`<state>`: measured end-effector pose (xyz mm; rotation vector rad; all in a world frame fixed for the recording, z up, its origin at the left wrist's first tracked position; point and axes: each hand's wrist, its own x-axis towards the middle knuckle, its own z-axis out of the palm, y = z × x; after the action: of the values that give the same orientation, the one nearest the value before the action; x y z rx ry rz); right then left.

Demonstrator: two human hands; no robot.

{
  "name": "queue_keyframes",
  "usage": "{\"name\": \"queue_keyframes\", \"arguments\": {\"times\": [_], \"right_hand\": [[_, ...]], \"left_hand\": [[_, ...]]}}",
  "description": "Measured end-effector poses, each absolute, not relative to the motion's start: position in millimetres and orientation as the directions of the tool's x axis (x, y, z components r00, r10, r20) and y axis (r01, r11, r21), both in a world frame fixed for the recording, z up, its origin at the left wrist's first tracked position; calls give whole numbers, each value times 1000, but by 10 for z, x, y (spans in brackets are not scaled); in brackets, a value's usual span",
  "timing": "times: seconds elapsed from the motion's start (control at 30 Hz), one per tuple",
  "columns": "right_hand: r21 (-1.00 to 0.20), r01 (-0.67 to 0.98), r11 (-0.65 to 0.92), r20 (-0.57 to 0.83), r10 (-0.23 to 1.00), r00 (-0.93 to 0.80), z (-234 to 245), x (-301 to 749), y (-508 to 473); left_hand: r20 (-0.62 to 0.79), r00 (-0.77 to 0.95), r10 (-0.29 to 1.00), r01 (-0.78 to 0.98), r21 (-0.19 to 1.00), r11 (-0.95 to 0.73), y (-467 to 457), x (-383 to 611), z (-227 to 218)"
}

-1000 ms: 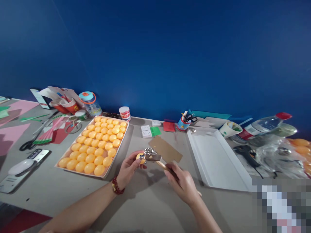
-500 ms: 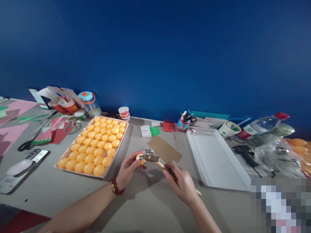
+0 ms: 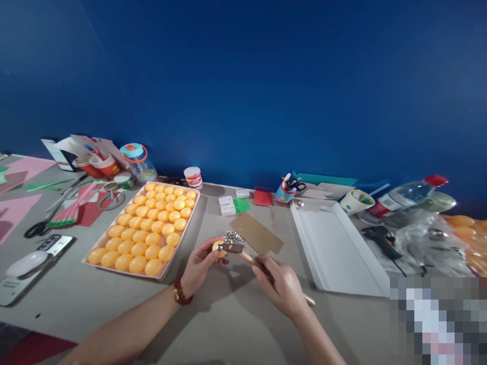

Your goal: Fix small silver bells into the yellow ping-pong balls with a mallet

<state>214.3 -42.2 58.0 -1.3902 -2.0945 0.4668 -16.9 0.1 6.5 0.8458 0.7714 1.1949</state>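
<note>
My left hand [image 3: 200, 266] is closed round a yellow-orange ball [image 3: 217, 246], held just above the grey table. My right hand [image 3: 279, 286] grips the wooden handle of a small scoop [image 3: 233, 246] heaped with little silver beads [image 3: 233, 236]. The scoop's metal head rests against the ball. A red bead bracelet [image 3: 179, 294] circles my left wrist. To the left lies a tray [image 3: 181, 242] filled with several rows of the same yellow-orange balls.
An empty white tray [image 3: 335, 248] lies to the right, a brown card piece [image 3: 256, 234] behind the hands. Scissors [image 3: 36, 228], a phone, cups, a jar, paper scraps crowd the left; a water bottle [image 3: 411, 195], glue gun [image 3: 380, 238] and plastic bags the right.
The whole view has drifted slightly left and down; both hands stay together with the scoop against the ball.
</note>
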Motion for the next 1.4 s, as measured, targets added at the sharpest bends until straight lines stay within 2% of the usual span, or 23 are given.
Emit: {"name": "queue_keyframes", "arguments": {"times": [0.37,0.53,0.93,1.13,1.4], "right_hand": [[-597,701,390,280,920,-273,562,2140,-428],[-587,709,392,241,920,-309,581,2140,-422],[-626,706,331,239,943,-231,546,2174,-422],[-595,711,376,243,927,-286,561,2147,-417],[-591,707,388,260,922,-288,573,2147,-415]], "left_hand": [[-40,211,977,-449,883,134,10,-179,30],[-58,199,978,-448,883,143,14,-171,51],[-62,223,973,-495,852,168,-4,-157,95],[-105,213,972,-491,848,199,3,-156,102],[-84,249,965,-471,860,197,-9,-149,125]]}}
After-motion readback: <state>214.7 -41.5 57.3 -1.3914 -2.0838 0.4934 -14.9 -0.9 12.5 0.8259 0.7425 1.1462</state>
